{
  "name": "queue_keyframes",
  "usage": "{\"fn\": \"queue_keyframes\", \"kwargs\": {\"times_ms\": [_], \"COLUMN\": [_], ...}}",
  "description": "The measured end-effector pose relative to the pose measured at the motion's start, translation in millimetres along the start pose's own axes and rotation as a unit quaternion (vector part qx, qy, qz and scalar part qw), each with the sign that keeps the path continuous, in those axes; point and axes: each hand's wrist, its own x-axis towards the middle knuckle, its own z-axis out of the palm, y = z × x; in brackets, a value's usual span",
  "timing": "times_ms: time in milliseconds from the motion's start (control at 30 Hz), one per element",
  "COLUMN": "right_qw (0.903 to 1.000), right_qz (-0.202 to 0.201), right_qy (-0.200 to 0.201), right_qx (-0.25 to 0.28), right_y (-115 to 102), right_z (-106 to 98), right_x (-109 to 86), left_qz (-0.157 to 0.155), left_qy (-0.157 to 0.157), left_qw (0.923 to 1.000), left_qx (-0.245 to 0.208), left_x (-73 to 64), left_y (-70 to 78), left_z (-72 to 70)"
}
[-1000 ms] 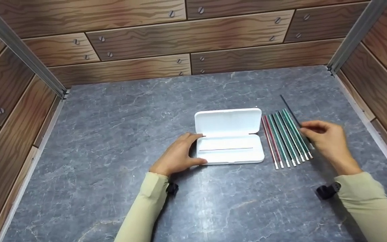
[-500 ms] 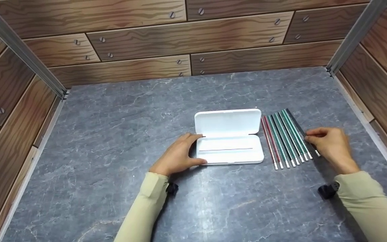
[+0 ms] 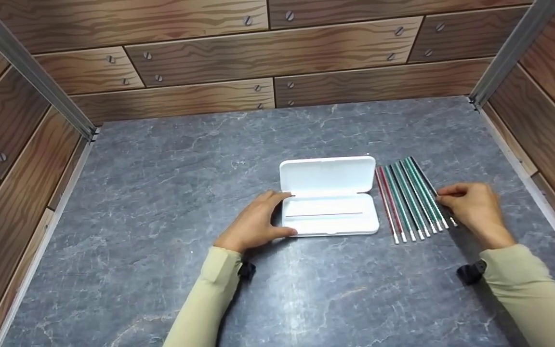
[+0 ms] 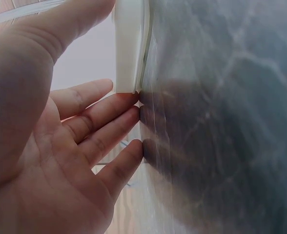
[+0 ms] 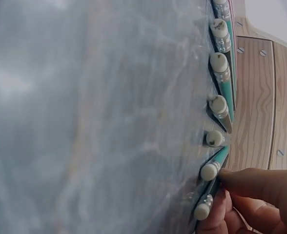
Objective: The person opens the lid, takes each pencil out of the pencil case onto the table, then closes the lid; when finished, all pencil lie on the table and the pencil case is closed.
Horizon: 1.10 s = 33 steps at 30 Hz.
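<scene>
A white pencil case (image 3: 330, 227) lies with its lid (image 3: 327, 174) raised; its tray shows one dark line along its length. My left hand (image 3: 256, 219) holds the case's left end, thumb at the front corner and index finger near the hinge. In the left wrist view the other fingertips (image 4: 133, 113) rest on the tabletop beside the case wall. With thumb and fingers, my right hand (image 3: 475, 207) pinches a black pencil (image 3: 424, 176) at the right end of a row. Its white eraser (image 5: 202, 211) shows in the right wrist view, close to a green pencil's eraser (image 5: 210, 171).
Several green and dark pencils and two red pencils (image 3: 387, 205) lie side by side right of the case, erasers toward me. The grey marbled tabletop (image 3: 162, 193) is bounded by wood-patterned walls (image 3: 200, 62) at the back and both sides.
My right hand has brought the black pencil down and toward me, from sticking out beyond the row to lying alongside the other pencils. My left hand and the case have stayed put.
</scene>
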Motion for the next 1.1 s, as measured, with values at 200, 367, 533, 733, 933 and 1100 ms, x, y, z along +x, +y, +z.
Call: {"fn": "queue_keyframes", "kwargs": {"times_ms": [200,367,533,733,933,1100], "right_qw": [0.9992,0.9874,0.9639,0.9353,0.9220,0.9174], "right_qz": [-0.038,-0.149,-0.213,-0.252,-0.264,-0.256], "right_qy": [0.009,-0.015,-0.110,-0.203,-0.247,-0.276], "right_qx": [0.007,0.050,0.115,0.143,0.139,0.129], "right_y": [-10,-37,-70,-101,-118,-122], "right_z": [-1,9,30,58,76,83], "right_x": [-2.4,-5.8,-10.5,-16.9,-18.3,-19.7], "left_qz": [-0.002,-0.004,-0.003,-0.004,0.001,0.001], "left_qy": [-0.008,-0.008,-0.005,-0.006,-0.005,-0.005], "left_qw": [1.0000,1.0000,1.0000,1.0000,1.0000,1.0000], "left_qx": [0.000,0.002,-0.001,0.000,0.001,0.002], "left_x": [0.9,1.0,0.8,1.6,2.4,2.0], "left_y": [0.8,0.1,0.4,0.9,-0.6,-1.1], "left_z": [-0.8,-1.3,-1.5,-0.9,-0.6,-1.4]}}
